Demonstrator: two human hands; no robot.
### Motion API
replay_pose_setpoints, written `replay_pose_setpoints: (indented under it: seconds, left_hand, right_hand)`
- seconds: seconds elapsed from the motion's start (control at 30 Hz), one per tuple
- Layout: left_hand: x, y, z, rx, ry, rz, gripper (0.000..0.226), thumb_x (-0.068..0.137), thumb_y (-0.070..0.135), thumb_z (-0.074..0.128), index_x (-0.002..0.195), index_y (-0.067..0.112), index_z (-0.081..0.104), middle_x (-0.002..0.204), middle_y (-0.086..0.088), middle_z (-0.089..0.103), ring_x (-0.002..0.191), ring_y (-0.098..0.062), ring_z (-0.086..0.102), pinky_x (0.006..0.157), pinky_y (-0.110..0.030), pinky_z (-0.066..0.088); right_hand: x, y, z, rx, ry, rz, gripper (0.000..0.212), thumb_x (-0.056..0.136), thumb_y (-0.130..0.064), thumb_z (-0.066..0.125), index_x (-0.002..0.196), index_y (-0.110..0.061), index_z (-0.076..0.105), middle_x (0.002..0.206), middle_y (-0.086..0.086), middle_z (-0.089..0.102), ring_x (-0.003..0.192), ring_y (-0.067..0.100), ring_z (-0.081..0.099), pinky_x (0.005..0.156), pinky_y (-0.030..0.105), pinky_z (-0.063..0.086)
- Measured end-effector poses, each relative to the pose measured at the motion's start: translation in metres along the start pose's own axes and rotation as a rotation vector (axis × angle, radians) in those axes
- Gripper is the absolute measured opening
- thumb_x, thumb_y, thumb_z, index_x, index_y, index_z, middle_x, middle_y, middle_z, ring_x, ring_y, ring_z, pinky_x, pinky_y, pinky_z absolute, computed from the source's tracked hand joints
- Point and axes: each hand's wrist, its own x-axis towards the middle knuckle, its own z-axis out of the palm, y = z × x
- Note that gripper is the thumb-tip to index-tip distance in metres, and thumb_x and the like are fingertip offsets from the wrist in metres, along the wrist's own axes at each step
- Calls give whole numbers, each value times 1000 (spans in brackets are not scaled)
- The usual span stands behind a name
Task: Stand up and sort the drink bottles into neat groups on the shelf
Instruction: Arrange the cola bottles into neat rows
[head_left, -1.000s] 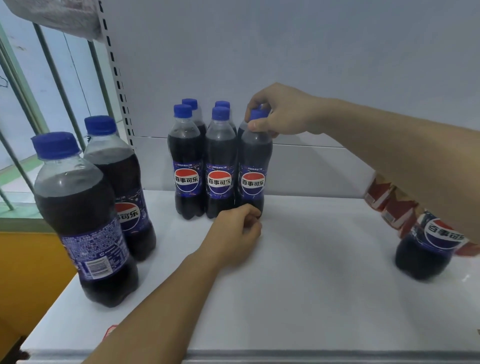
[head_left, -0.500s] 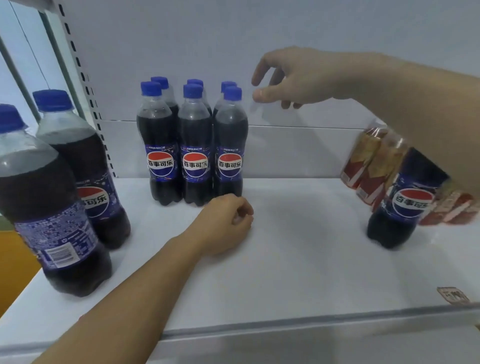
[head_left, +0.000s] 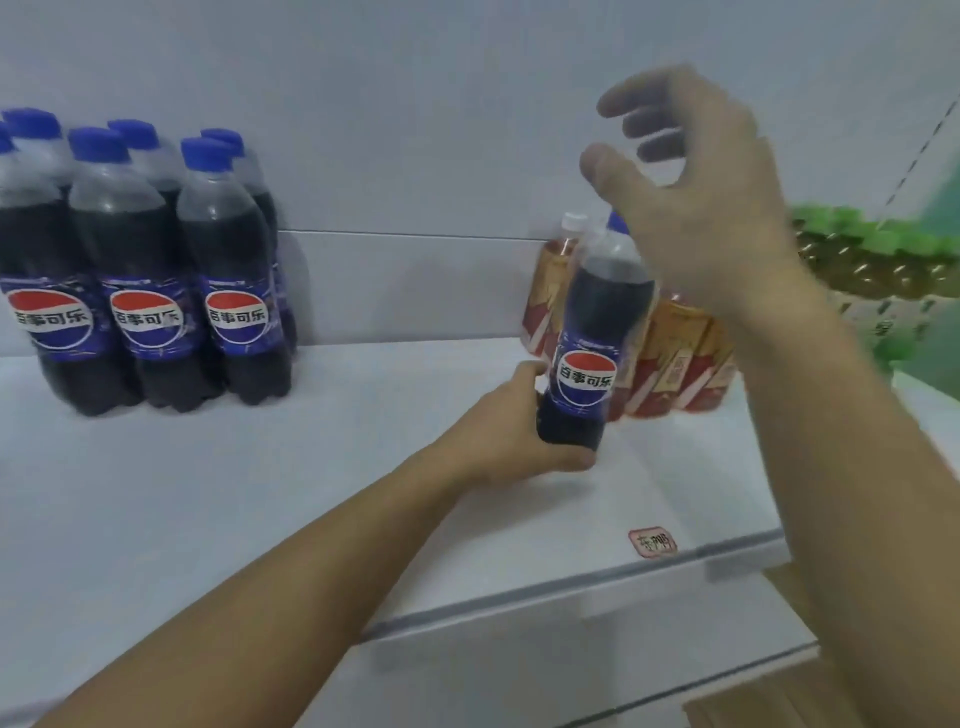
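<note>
White metal shelf (head_left: 218, 499): your left hand (head_left: 511, 441) wraps the base of a lone dark cola bottle with a blue cap (head_left: 589, 343), just in front of the red-and-gold tea bottles (head_left: 675, 364). Your right hand (head_left: 696, 208) hovers above it, fingers spread, holding nothing. The grouped blue-capped cola bottles (head_left: 140, 280) stand well left.

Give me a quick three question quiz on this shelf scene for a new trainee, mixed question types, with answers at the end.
1. True or false: the left hand grips the base of the lone cola bottle.
2. Multiple choice: the right hand is A) closed on a cap, B) open above the lone cola bottle, C) flat on the shelf.
3. Fill in: the grouped cola bottles stand at the shelf's ____ side.

Key: 1 true; 2 B; 3 left.
</note>
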Motion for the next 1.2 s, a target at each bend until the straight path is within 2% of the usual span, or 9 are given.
replay_pose_setpoints:
  seconds: [0.07, 0.17, 0.3, 0.43, 0.57, 0.7, 0.9, 1.0, 1.2]
  left_hand:
    - [12, -8, 10, -83, 55, 30, 87, 66, 36, 91, 138, 28, 43, 128, 4, 66, 110, -17, 68, 96, -43, 58]
    - [18, -20, 19, -95, 114, 77, 82, 57, 48, 86, 131, 31, 54, 121, 11, 70, 108, -13, 69, 95, -45, 58]
    - [16, -23, 23, -58, 166, 119, 77, 66, 46, 86, 135, 33, 53, 125, 14, 68, 112, -8, 66, 97, -40, 56]
    - [12, -20, 22, 1, 194, 124, 74, 74, 42, 85, 138, 32, 50, 130, 14, 66, 114, -7, 64, 98, -34, 55]
    - [4, -12, 17, 49, 188, 109, 71, 78, 34, 86, 139, 30, 50, 131, 12, 66, 114, -8, 64, 92, -21, 51]
    - [-15, -14, -2, 149, 211, 48, 75, 77, 37, 85, 141, 30, 47, 132, 11, 64, 110, -12, 64, 91, -23, 49]
    - [-70, -42, -35, 63, 328, -104, 76, 73, 34, 89, 138, 33, 51, 129, 12, 66, 108, -9, 66, 100, -35, 54]
    - [-97, -58, -55, 38, 390, -155, 76, 75, 29, 90, 139, 32, 49, 131, 11, 66, 110, -10, 65, 101, -35, 54]
    - [-132, -88, -95, 57, 492, -212, 64, 75, 29, 90, 121, 42, 46, 114, 21, 64, 94, 8, 60, 82, -13, 49]
  right_hand:
    - [-22, 22, 26, 129, 36, 100, 20, 99, -36, 59, 118, -35, 58, 121, -12, 59, 108, 2, 58, 90, 23, 52]
    - [-40, 40, 47, 181, 167, 65, 15, 100, -22, 53, 111, -32, 57, 109, -11, 61, 97, 2, 60, 90, 35, 54]
    - [-38, 47, 49, 371, 204, 151, 24, 98, -26, 62, 122, -26, 57, 102, -21, 60, 92, -1, 62, 86, 26, 56]
    - [-39, 46, 52, 431, 172, 130, 26, 98, -24, 61, 124, -22, 59, 105, -21, 60, 97, -2, 60, 93, 28, 53]
    - [-45, 36, 53, 450, 174, 108, 21, 101, -25, 57, 122, -25, 57, 97, -25, 57, 88, -11, 59, 90, 26, 53]
    - [-45, 24, 62, 554, 185, 132, 20, 100, -24, 57, 120, -26, 59, 101, -21, 60, 96, -3, 60, 93, 31, 53]
    - [-35, -31, 100, 692, -98, 71, 25, 99, -22, 63, 124, -20, 60, 117, -6, 65, 103, 8, 63, 91, 17, 52]
    - [-30, -60, 122, 750, -170, 34, 24, 98, -20, 65, 121, -18, 61, 114, -1, 67, 99, 15, 66, 88, 22, 56]
    - [-21, -106, 164, 803, -246, 7, 21, 94, -24, 71, 115, -23, 65, 113, -6, 69, 99, 11, 68, 90, 32, 60]
